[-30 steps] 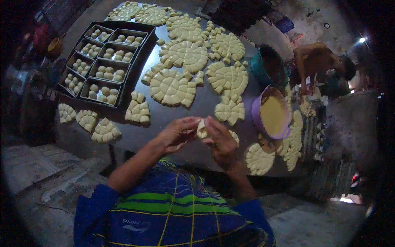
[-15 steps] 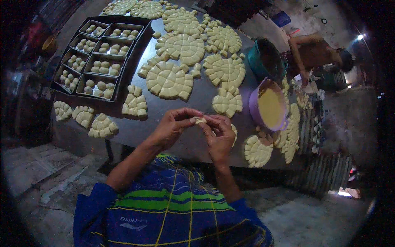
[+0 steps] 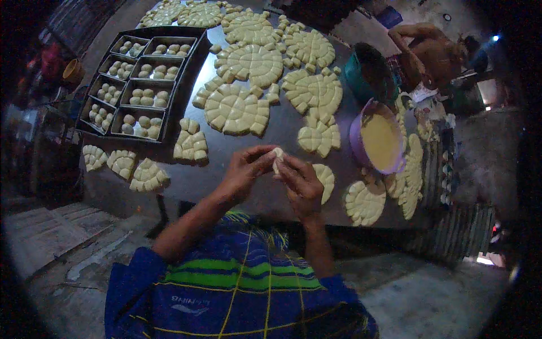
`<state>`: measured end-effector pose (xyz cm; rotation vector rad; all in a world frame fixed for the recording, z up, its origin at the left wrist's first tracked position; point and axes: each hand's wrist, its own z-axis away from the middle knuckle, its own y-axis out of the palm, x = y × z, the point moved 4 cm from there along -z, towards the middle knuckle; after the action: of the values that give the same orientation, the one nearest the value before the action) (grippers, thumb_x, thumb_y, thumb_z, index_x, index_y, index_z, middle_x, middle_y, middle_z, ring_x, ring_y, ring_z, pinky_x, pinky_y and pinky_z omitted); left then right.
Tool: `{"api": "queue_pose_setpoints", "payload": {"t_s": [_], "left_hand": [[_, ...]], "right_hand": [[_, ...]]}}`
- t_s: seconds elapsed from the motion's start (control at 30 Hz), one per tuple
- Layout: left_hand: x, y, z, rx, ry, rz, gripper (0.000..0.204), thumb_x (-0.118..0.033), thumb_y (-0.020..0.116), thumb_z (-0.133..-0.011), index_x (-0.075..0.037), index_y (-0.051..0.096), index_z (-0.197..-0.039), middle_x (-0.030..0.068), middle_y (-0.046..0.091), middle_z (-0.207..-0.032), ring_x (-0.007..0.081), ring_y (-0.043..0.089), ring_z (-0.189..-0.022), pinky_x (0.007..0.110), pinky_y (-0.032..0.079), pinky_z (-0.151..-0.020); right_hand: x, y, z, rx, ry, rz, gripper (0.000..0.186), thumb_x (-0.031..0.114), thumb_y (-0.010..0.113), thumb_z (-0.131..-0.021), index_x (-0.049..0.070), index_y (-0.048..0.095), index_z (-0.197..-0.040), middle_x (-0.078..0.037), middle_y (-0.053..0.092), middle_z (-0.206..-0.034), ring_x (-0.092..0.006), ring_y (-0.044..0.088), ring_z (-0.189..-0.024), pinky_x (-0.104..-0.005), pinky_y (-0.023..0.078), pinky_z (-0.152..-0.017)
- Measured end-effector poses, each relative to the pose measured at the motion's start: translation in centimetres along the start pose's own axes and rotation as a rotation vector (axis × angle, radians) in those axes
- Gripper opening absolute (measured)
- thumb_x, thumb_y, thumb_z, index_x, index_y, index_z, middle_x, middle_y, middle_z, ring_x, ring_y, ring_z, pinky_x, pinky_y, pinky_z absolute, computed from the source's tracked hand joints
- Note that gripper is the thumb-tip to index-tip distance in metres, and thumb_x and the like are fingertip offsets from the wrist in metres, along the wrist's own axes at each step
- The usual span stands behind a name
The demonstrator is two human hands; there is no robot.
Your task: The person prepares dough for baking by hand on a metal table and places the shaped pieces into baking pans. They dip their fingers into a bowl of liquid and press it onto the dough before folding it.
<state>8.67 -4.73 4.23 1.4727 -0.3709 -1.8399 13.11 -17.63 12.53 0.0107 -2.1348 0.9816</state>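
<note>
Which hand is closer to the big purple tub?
The right one. The right hand is left of the purple tub and nearer the person's body; the left hand is farther left, beyond the right hand.

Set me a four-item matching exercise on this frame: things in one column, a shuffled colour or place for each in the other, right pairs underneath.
1. small dough piece
2. basin with yellowish contents
3. bucket
4. dough balls

A. teal
B. in rectangular tins
C. purple
D. between left hand and right hand

Pairs: 1-D; 2-C; 3-A; 4-B
</note>
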Motion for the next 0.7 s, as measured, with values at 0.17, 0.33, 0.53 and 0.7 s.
{"api": "queue_pose_setpoints", "payload": {"t_s": [0.17,0.33,0.53,0.7], "left_hand": [[1.1,-0.5,0.3,0.027,-0.050,-0.088,0.032,-0.019,0.064,-0.095,0.002,0.062,-0.119,0.0098,0.065,-0.113,0.0166,0.062,-0.104,0.031,0.050,-0.091],[0.8,-0.4,0.9,0.030,0.078,-0.320,0.031,-0.023,0.063,-0.096,0.003,0.064,-0.114,0.0095,0.069,-0.102,0.0154,0.065,-0.094,0.030,0.053,-0.086],[1.8,-1.5,0.6,0.053,0.086,-0.249,0.028,-0.022,0.061,-0.097,0.002,0.065,-0.111,0.0088,0.069,-0.101,0.0154,0.065,-0.093,0.031,0.053,-0.086],[-1.6,0.0,2.0,0.009,-0.028,-0.490,0.025,-0.020,0.064,-0.094,0.001,0.067,-0.108,0.0088,0.070,-0.099,0.0152,0.064,-0.093,0.031,0.052,-0.086]], "right_hand": [[-1.7,0.3,0.0,0.110,-0.226,0.234,0.030,-0.005,0.062,-0.074,0.004,0.065,-0.103,-0.012,0.064,-0.100,-0.0297,0.063,-0.088,-0.0400,0.053,-0.073],[-3.2,1.3,0.2,0.081,-0.177,0.349,0.024,-0.003,0.062,-0.076,0.004,0.063,-0.098,-0.010,0.060,-0.087,-0.0299,0.061,-0.079,-0.0398,0.052,-0.068],[-2.9,2.2,0.2,0.012,-0.078,0.282,0.016,0.005,0.064,-0.086,0.004,0.065,-0.102,-0.011,0.060,-0.088,-0.0302,0.062,-0.080,-0.0388,0.052,-0.066],[-3.5,2.4,0.2,-0.001,0.084,0.191,0.021,0.013,0.066,-0.089,0.005,0.068,-0.109,-0.012,0.065,-0.090,-0.0301,0.065,-0.080,-0.0378,0.052,-0.065]]}}
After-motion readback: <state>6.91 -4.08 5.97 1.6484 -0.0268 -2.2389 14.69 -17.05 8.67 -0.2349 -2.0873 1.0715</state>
